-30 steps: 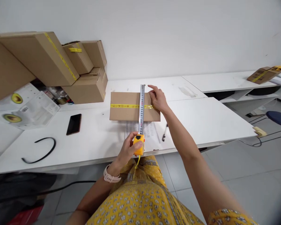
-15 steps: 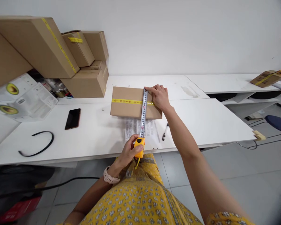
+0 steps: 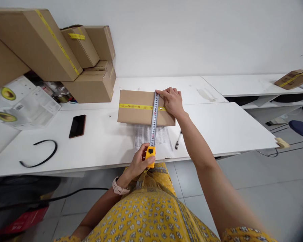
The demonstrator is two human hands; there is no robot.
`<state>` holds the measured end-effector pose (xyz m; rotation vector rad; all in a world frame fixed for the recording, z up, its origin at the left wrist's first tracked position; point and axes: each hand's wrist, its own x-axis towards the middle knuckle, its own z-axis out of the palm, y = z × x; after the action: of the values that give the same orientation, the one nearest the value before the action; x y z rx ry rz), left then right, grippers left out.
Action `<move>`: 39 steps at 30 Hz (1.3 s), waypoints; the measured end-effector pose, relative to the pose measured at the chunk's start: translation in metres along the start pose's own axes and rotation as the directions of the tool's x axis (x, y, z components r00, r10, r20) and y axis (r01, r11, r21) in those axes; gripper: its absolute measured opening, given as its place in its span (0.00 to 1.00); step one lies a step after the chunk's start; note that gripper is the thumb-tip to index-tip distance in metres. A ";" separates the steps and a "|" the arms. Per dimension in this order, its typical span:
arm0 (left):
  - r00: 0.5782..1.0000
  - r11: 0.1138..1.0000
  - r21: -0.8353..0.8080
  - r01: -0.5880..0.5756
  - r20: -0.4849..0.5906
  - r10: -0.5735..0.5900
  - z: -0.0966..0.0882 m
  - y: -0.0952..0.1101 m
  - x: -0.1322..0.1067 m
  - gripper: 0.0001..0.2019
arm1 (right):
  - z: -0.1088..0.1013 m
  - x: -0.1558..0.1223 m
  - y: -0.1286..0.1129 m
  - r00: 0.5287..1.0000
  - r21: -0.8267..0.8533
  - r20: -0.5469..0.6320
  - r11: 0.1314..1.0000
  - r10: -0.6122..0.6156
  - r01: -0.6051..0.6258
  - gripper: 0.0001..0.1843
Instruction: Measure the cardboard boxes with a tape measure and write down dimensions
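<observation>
A cardboard box [image 3: 135,115] with yellow printed tape round it lies on the white table, partly over a printed sheet [image 3: 140,136]. Across its top runs the metal blade of a yellow tape measure [image 3: 150,155], pulled out from the far edge towards me. My left hand [image 3: 138,161] is closed round the tape measure's case, just past the table's front edge. At the box's far edge, the index finger of my right hand [image 3: 173,102] presses the blade's end down. The other right fingers are curled beside the blade, and the thumb is hidden.
Cardboard boxes [image 3: 88,88] are stacked at the back left, beside white packaging [image 3: 27,104] with avocado pictures. A phone [image 3: 77,126] and a black curved band [image 3: 54,151] lie on the left. Right of the sheet is a pen [image 3: 178,141]. Another taped box [image 3: 290,80] stands far right.
The view has shifted slightly. Both hands keep their places, with the blade still stretched across the box; the yellow strap below the tape measure's case shows less now.
</observation>
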<state>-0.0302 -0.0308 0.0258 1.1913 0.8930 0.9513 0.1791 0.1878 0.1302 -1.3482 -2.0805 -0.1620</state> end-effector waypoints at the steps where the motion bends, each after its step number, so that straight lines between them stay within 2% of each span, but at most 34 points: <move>1: 1.000 1.000 0.001 -0.005 0.002 0.005 0.000 0.000 0.000 0.27 | 0.000 0.000 0.000 1.000 0.010 -0.006 1.000 0.001 -0.001 0.27; 6: 1.000 1.000 0.016 -0.005 -0.003 0.005 -0.001 -0.003 0.000 0.27 | 0.001 0.000 -0.001 1.000 0.049 -0.022 0.999 0.015 -0.014 0.29; 10: 1.000 1.000 0.027 -0.002 -0.006 0.002 -0.001 -0.005 0.000 0.27 | 0.000 -0.001 -0.001 1.000 0.036 -0.011 0.999 0.015 -0.015 0.27; 19: 1.000 0.999 -0.043 0.030 0.007 -0.029 0.001 0.006 0.001 0.28 | -0.002 -0.003 -0.002 1.000 0.035 0.012 0.999 0.027 -0.027 0.27; 22: 0.998 0.992 -0.112 0.065 -0.018 -0.067 0.002 0.016 -0.005 0.29 | -0.003 -0.004 -0.003 0.999 0.053 0.014 0.998 0.032 -0.032 0.28; 25: 0.996 0.959 -0.270 0.093 0.022 -0.090 -0.004 0.038 -0.024 0.29 | -0.007 -0.009 -0.006 0.999 0.091 0.004 0.995 0.051 -0.051 0.28; 27: 1.000 0.950 -0.311 -0.008 -0.003 0.008 -0.016 0.056 -0.038 0.31 | -0.011 -0.018 -0.009 0.997 0.142 -0.032 0.987 0.074 -0.069 0.29; 28: 0.993 0.951 -0.289 -0.109 -0.067 0.094 -0.024 0.066 -0.043 0.32 | -0.012 -0.025 -0.011 0.994 0.177 -0.061 0.981 0.091 -0.079 0.29; 29: 0.966 0.942 -0.240 -0.234 -0.168 0.197 -0.034 0.074 -0.046 0.32 | -0.013 -0.034 -0.012 0.989 0.215 -0.091 0.972 0.114 -0.092 0.29; 30: 0.907 0.916 -0.168 -0.363 -0.287 0.307 -0.045 0.080 -0.046 0.32 | -0.012 -0.044 -0.013 0.982 0.256 -0.121 0.960 0.145 -0.110 0.29; 31: 0.821 0.876 -0.082 -0.475 -0.401 0.407 -0.056 0.084 -0.044 0.30 | -0.011 -0.055 -0.015 0.972 0.296 -0.147 0.946 0.183 -0.133 0.31; 32: 0.723 0.832 -0.002 -0.555 -0.496 0.482 -0.067 0.085 -0.038 0.29 | -0.010 -0.067 -0.016 0.960 0.336 -0.166 0.928 0.226 -0.160 0.32; 33: 0.645 0.799 0.055 -0.598 -0.558 0.521 -0.078 0.083 -0.031 0.27 | -0.008 -0.079 -0.018 0.948 0.372 -0.175 0.909 0.266 -0.186 0.34; 34: 0.610 0.792 0.076 -0.605 -0.595 0.523 -0.088 0.078 -0.024 0.25 | -0.006 -0.090 -0.021 0.939 0.406 -0.172 0.890 0.299 -0.209 0.36; 35: 0.619 0.812 0.056 -0.581 -0.618 0.485 -0.095 0.071 -0.016 0.23 | -0.004 -0.101 -0.024 0.933 0.438 -0.161 0.870 0.322 -0.225 0.36; 37: 0.693 0.875 -0.055 -0.482 -0.634 0.342 -0.104 0.054 -0.003 0.22 | -0.004 -0.117 -0.032 0.934 0.498 -0.120 0.834 0.337 -0.237 0.37; 39: 0.751 0.905 -0.151 -0.397 -0.621 0.226 -0.104 0.038 0.006 0.22 | -0.006 -0.125 -0.039 0.938 0.542 -0.089 0.807 0.334 -0.236 0.36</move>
<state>-0.1295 0.0144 0.0468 0.8129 1.0132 1.7357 0.1811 0.0705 0.0721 -1.2244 -1.5792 0.3809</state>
